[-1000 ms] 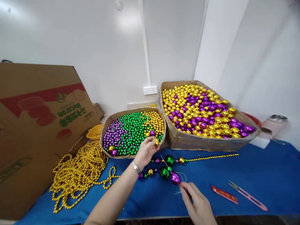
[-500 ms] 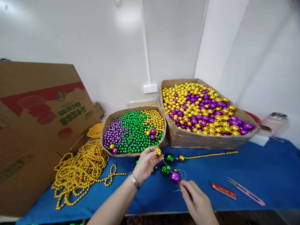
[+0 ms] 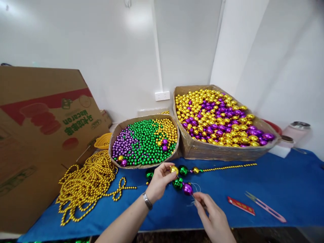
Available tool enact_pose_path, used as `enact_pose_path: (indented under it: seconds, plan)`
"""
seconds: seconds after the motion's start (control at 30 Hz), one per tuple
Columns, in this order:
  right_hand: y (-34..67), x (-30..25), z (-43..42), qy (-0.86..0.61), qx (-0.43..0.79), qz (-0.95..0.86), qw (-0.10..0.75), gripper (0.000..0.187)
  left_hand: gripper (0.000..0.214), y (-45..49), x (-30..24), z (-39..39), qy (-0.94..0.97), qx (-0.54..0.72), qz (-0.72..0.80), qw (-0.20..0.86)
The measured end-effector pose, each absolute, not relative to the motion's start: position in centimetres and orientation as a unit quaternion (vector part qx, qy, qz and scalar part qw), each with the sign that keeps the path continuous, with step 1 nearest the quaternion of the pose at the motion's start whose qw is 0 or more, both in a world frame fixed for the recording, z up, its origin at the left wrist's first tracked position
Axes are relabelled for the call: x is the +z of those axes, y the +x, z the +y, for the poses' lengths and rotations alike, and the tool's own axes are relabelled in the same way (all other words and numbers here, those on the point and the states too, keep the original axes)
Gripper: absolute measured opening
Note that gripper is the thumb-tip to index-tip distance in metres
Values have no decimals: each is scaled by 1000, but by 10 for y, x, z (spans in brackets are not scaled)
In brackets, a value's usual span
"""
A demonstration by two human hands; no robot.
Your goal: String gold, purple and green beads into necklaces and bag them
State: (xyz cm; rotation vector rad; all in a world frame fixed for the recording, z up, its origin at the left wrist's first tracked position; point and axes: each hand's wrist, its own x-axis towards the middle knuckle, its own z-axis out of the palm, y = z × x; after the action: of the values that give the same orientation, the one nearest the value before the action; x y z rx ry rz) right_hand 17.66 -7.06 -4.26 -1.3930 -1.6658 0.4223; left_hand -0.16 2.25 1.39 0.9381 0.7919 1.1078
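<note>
The left hand has its grip closed around a gold bead; the right hand pinches a thin strand; a purple bead sits just beyond that right grip; a green bead lies between both grips; pink snips rest right of the right grip.

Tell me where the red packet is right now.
In the head view, the red packet lies on the blue cloth at lower right, between the right hand and the pink snips.
</note>
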Motion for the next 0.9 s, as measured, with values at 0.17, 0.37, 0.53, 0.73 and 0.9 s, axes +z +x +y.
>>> enact_pose_path:
  seconds: [0.17, 0.37, 0.53, 0.73, 0.9]
  plan:
    - [177, -49, -72, -588, 176, -639, 463, 21, 41, 1, 14, 19, 404, 480, 357, 692]
    - [172, -73, -64, -574, 326, -546, 515, 27, 42, 6, 7, 17, 441, 483, 370, 660]
    - [162, -82, -56, -499, 483, -435, 574, 38, 42, 9, 7, 12, 471, 481, 371, 640]
    - [161, -73, -57, -483, 529, -361, 597, 39, 37, -4, 25, 27, 598, 435, 354, 572]
    - [170, -67, -59, -483, 528, -363, 597, 39, 24, -48, 29, 98, 770, 279, 559, 131]
